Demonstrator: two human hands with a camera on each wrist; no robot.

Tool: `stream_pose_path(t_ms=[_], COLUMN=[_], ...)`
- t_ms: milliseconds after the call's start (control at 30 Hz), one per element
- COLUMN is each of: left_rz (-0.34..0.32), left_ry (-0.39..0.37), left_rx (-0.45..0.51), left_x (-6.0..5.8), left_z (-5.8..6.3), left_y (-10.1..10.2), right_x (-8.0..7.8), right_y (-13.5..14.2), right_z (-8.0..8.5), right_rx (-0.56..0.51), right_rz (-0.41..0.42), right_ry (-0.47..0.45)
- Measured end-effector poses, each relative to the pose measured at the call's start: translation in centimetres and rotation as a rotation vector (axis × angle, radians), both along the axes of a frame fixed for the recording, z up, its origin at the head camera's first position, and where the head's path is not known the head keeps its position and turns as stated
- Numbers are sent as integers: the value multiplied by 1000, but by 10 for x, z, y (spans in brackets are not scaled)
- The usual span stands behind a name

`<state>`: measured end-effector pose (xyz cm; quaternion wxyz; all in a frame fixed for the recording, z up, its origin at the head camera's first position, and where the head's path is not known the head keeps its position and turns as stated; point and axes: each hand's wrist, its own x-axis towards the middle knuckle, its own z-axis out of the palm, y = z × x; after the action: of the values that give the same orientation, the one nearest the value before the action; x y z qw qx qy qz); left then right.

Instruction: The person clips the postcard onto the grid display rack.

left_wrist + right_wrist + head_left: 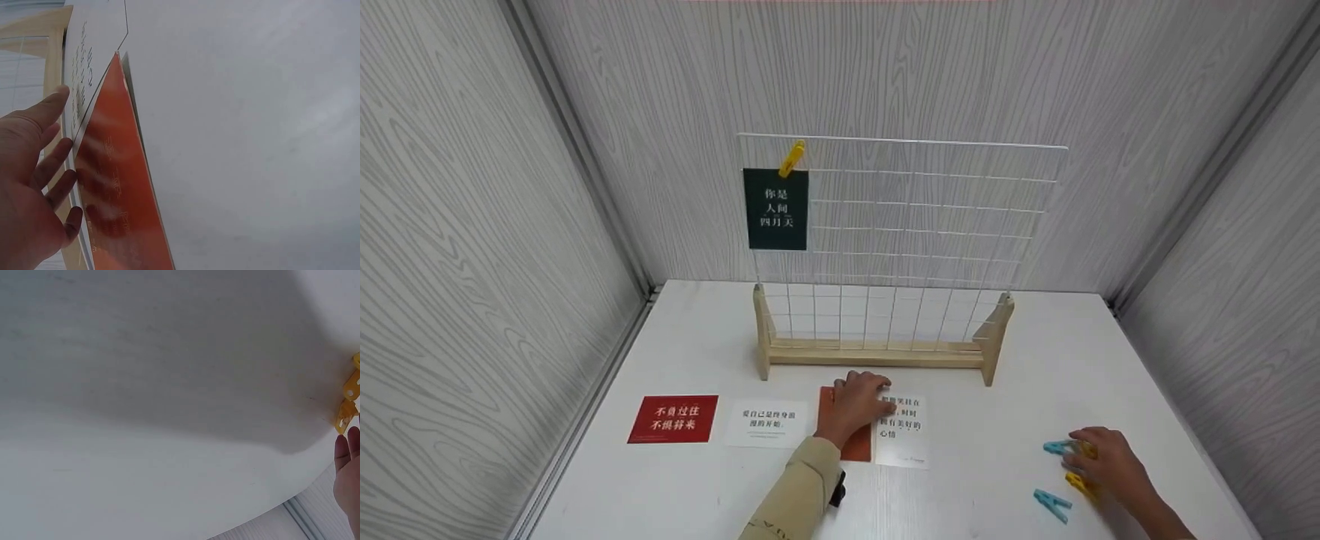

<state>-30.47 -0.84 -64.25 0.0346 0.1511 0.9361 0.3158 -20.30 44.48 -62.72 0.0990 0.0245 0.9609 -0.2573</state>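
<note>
My left hand (855,409) reaches over an orange card (856,448) on the table, covering part of it. In the left wrist view the fingers are loosely bent and spread beside the edge of the orange card (121,191); whether the tips touch it I cannot tell. Right beside it lies a white card (904,450) with black writing. At the right, my right hand (1110,461) is over yellow clothespins (1078,483), partly hiding them. Its fingertips are close to a yellow clothespin (344,417) in the right wrist view. Blue clothespins (1051,505) lie nearby.
A white wire grid (930,225) stands in a wooden base (877,354) behind the cards. On its upper left a yellow clothespin (792,158) holds a dark green card (777,232). A red card (673,435) and another white card (769,436) lie at the left.
</note>
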Motion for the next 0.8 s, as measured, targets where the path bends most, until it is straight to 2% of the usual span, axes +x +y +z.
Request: stream_pose_path(t_ms=[167,433,800], left_rz=[5,10,15], left_ry=[26,49,19], left_rx=[-44,-102,-72], left_x=[-1,-5,-1], left_z=[-4,-7,1], left_y=[1,3,3], right_x=[1,-1,2], right_y=[-1,-2,-6], right_z=[-4,-11,-7], right_rx=[48,100,21], right_rz=[32,72,-4], right_ry=[37,153,77])
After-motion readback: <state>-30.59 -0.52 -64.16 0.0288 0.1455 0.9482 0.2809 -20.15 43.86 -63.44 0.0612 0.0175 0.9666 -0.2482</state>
